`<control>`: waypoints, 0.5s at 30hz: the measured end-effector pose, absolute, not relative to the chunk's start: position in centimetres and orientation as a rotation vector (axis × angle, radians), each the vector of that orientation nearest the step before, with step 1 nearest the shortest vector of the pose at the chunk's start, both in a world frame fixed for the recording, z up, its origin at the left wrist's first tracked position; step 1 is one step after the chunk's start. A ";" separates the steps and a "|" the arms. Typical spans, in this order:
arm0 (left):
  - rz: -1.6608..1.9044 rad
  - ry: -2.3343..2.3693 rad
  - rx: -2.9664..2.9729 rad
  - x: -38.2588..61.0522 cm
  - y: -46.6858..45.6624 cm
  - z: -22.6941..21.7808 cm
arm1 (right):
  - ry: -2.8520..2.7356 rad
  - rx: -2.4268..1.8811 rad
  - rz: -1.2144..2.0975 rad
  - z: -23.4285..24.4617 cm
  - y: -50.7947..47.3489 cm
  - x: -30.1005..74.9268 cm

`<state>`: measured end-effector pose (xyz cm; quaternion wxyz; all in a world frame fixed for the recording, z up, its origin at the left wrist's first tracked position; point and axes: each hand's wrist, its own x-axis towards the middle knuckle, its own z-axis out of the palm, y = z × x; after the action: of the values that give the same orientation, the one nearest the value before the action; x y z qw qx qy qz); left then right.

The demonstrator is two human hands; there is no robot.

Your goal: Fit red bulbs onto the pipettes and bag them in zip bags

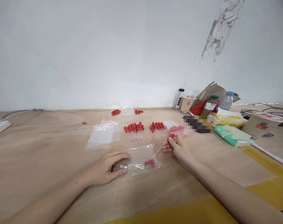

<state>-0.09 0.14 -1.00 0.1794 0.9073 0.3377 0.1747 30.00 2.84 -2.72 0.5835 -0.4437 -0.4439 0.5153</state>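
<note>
A clear zip bag (pixel 137 152) lies flat on the table, its red-striped mouth facing right, with a red-bulbed dropper (pixel 150 162) inside. My left hand (pixel 109 168) rests at the bag's closed left end, thumb and fingers apart and touching its edge. Between the thumb and fingers of my right hand (pixel 177 147) is a glass dropper (pixel 160 148), pinched by its red rubber bulb. Its thin tip points down-left at the bag's mouth; whether it is inside cannot be made out. Beyond lie two groups of red-bulbed droppers, a left group (pixel 135 130) and a right group (pixel 159 129).
Flat clear bags (pixel 101 135) lie to the left. A filled bag (pixel 177 129) of red-bulbed droppers is beyond my right hand. Small red bulbs (pixel 115 112) sit near the wall. Paper cups, bottles, a tissue pack (pixel 233 135) and cables crowd the right side.
</note>
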 end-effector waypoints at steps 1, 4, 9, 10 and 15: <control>0.491 0.958 2.563 -0.1 0.2 -1.0 | -1.059 -1.054 1.149 -2.6 2.9 30.2; 0.485 0.962 2.566 -0.1 0.2 -1.0 | -1.122 -1.087 1.049 -2.5 3.0 30.5; 0.486 0.958 2.562 -0.1 0.2 -0.9 | -1.170 -1.116 1.012 -2.6 3.1 30.7; 0.486 0.957 2.561 -0.1 0.2 -0.9 | -1.167 -1.112 1.000 -2.6 3.1 30.7; 0.489 0.962 2.561 -0.1 0.2 -1.0 | -1.063 -1.071 1.015 -2.8 3.4 30.7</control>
<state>-0.10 0.18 -0.97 0.1804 0.9064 0.3404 0.1731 30.73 3.42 -2.78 0.6142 -0.4648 -0.4614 0.4403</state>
